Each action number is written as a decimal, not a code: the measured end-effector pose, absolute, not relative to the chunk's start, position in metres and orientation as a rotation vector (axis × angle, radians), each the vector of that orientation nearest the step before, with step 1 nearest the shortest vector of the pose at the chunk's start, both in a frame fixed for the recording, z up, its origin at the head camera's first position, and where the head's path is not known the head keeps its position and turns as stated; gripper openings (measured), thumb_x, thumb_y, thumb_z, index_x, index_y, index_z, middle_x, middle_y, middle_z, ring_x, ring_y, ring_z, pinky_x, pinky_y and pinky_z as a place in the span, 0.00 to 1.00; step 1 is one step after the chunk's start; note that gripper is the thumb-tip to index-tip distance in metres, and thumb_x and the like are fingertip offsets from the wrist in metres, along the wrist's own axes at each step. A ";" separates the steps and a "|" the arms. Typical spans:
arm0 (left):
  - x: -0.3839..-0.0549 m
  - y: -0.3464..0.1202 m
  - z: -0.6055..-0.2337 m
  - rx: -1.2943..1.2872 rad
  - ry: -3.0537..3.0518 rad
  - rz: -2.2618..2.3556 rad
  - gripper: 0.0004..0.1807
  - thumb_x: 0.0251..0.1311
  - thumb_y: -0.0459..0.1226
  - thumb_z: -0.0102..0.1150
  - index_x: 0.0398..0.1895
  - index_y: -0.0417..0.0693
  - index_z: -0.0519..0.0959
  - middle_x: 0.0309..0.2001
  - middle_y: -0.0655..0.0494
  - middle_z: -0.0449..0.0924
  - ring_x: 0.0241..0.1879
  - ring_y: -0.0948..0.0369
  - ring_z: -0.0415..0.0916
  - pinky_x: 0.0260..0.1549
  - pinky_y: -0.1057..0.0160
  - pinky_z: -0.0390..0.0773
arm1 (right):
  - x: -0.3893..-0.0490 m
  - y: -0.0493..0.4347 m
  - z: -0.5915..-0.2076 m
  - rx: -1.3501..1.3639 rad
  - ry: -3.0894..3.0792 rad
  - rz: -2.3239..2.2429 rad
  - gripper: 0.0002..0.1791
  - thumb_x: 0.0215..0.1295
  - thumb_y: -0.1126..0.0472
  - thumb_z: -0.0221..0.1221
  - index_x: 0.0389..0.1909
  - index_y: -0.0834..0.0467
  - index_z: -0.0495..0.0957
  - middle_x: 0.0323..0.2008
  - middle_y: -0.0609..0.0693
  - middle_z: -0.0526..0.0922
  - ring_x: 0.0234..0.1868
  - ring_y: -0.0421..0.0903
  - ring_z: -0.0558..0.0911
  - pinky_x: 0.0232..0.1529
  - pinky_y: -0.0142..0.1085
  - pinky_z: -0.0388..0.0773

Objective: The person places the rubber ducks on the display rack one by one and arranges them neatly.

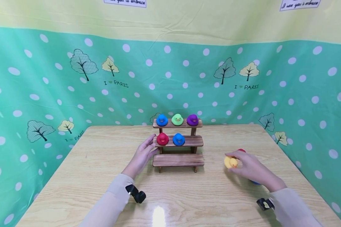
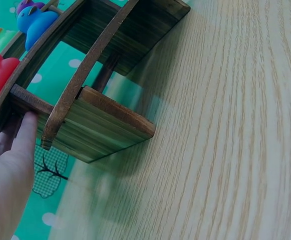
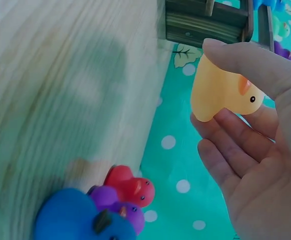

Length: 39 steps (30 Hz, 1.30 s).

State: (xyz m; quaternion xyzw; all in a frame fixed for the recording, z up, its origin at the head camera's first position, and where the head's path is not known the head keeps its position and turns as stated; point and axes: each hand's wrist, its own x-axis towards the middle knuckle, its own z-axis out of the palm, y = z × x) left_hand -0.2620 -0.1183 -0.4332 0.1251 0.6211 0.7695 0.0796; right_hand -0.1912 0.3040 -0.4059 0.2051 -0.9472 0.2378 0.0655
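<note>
A three-step wooden rack (image 1: 178, 160) stands on the table. Its top step holds a blue duck (image 1: 161, 120), a light green duck (image 1: 177, 119) and a purple duck (image 1: 192, 120). On the middle step sit a red duck (image 1: 162, 139) and another blue duck (image 1: 178, 139); the bottom step is bare. My left hand (image 1: 141, 157) touches the rack's left end by the middle step, fingers extended, beside the red duck. To the right of the rack, my right hand (image 1: 248, 167) pinches a yellow rubber duck (image 3: 218, 92) between thumb and fingers, above the table.
Below the right hand, a red duck (image 3: 128, 186), a purple duck (image 3: 108, 197) and a blue duck (image 3: 68, 217) are grouped on the wooden table (image 1: 102, 151). A green dotted cloth (image 1: 170, 85) hangs behind and along both sides of the table.
</note>
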 end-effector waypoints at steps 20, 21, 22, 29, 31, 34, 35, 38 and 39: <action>-0.262 -0.118 -0.434 0.355 1.851 2.315 0.30 0.77 0.30 0.37 0.79 0.36 0.48 0.78 0.37 0.40 0.74 0.43 0.50 0.70 0.47 0.63 | -0.213 0.265 -0.389 0.718 -2.670 0.712 0.30 0.56 0.60 0.73 0.60 0.60 0.79 0.56 0.55 0.82 0.56 0.56 0.80 0.55 0.54 0.80; -0.262 -0.118 -0.434 0.356 1.849 2.316 0.30 0.77 0.30 0.37 0.79 0.36 0.48 0.78 0.37 0.40 0.74 0.43 0.50 0.70 0.47 0.63 | -0.215 0.262 -0.388 0.716 -2.661 0.716 0.29 0.57 0.60 0.73 0.60 0.60 0.79 0.56 0.55 0.82 0.56 0.56 0.79 0.56 0.54 0.79; -0.262 -0.118 -0.434 0.353 1.848 2.316 0.30 0.77 0.30 0.37 0.79 0.36 0.48 0.78 0.37 0.40 0.75 0.44 0.50 0.70 0.47 0.63 | -0.216 0.259 -0.386 0.715 -2.651 0.715 0.29 0.57 0.59 0.73 0.60 0.60 0.79 0.56 0.55 0.81 0.57 0.56 0.79 0.57 0.54 0.79; -0.262 -0.118 -0.433 0.340 1.844 2.313 0.30 0.77 0.30 0.38 0.79 0.37 0.49 0.79 0.38 0.39 0.75 0.45 0.49 0.70 0.46 0.62 | -0.226 0.239 -0.381 0.714 -2.611 0.801 0.31 0.56 0.60 0.74 0.61 0.61 0.78 0.57 0.56 0.81 0.58 0.56 0.78 0.59 0.53 0.78; -0.262 -0.118 -0.433 0.345 1.846 2.310 0.30 0.77 0.30 0.37 0.79 0.37 0.48 0.79 0.38 0.39 0.75 0.44 0.49 0.71 0.45 0.61 | -0.228 0.234 -0.380 0.714 -2.607 0.828 0.31 0.56 0.60 0.73 0.62 0.61 0.78 0.57 0.55 0.81 0.59 0.55 0.78 0.59 0.53 0.78; -0.262 -0.118 -0.434 0.357 1.843 2.310 0.30 0.77 0.30 0.37 0.79 0.36 0.48 0.79 0.37 0.39 0.75 0.44 0.49 0.71 0.45 0.60 | -0.231 0.228 -0.380 0.710 -2.598 0.863 0.31 0.56 0.61 0.73 0.62 0.60 0.78 0.57 0.56 0.81 0.59 0.56 0.78 0.59 0.53 0.78; -0.263 -0.118 -0.434 0.364 1.843 2.309 0.30 0.77 0.30 0.37 0.79 0.36 0.48 0.78 0.37 0.38 0.75 0.44 0.48 0.71 0.44 0.60 | -0.232 0.226 -0.380 0.708 -2.597 0.877 0.31 0.56 0.61 0.73 0.62 0.60 0.78 0.57 0.55 0.81 0.58 0.55 0.78 0.59 0.53 0.78; -0.263 -0.118 -0.434 0.362 1.848 2.307 0.30 0.77 0.30 0.37 0.79 0.36 0.48 0.79 0.37 0.39 0.75 0.44 0.48 0.71 0.46 0.61 | -0.234 0.220 -0.380 0.700 -2.588 0.907 0.31 0.56 0.60 0.73 0.61 0.61 0.78 0.56 0.55 0.80 0.57 0.55 0.78 0.59 0.52 0.78; -0.263 -0.118 -0.433 0.359 1.850 2.306 0.30 0.77 0.30 0.37 0.79 0.36 0.48 0.79 0.37 0.39 0.75 0.44 0.49 0.70 0.46 0.62 | -0.235 0.218 -0.380 0.700 -2.588 0.914 0.31 0.56 0.60 0.73 0.61 0.61 0.78 0.55 0.54 0.80 0.57 0.54 0.78 0.58 0.52 0.79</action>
